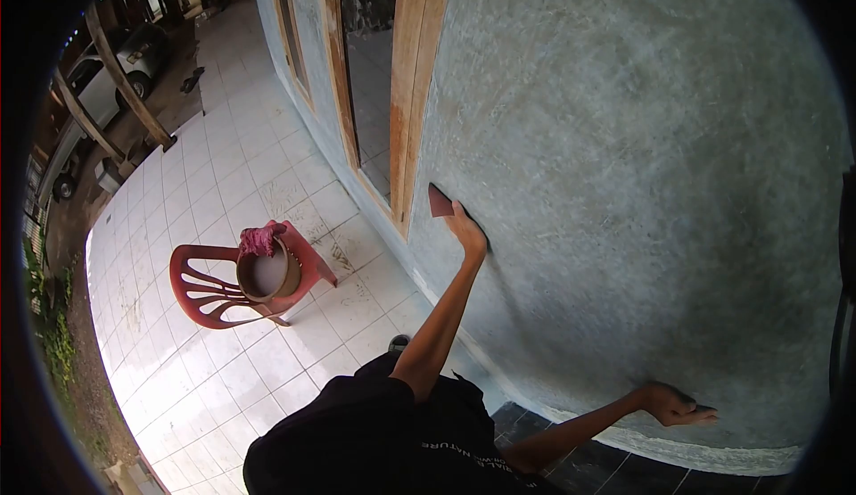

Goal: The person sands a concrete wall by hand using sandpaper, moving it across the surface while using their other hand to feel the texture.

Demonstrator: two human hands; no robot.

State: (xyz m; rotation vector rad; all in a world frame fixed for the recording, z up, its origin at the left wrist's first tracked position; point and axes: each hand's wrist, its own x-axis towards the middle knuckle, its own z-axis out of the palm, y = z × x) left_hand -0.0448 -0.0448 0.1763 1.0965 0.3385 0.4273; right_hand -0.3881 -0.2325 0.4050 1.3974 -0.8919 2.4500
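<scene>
Grey rough-plastered wall [642, 138] fills everything to the right of the wooden window frame [412, 94]; white tiled floor [232, 165] runs off to the left of it.

- Your left hand [468, 232] is just right of the frame's lower end, arm stretched out. Grip is clenched on a small reddish-brown sheet [440, 201], which lies flat against the plaster with one corner poking up past your fingers. Looks held flat so the whole face bears on the wall, not an edge.
- Your right hand [673, 403] is well to the right of the frame and much lower, near the wall's foot. Grip is released: fingers loosely bent, tips on the plaster, nothing in it that I can make out. There's a dark spot at the fingertips, and I can't tell if it's shadow or a small object. Reads as a brace while you lean in with the other arm.
- A red plastic chair [201, 290] stands on the tiles down-left of the frame, well apart from the wall. A bucket [266, 274] sits on its seat with a reddish rag [260, 240] draped over the rim. Probably parked there to keep both at arm height and off the floor.
- A white car [107, 76] is far to the left of the frame, beyond the tiles.
</scene>
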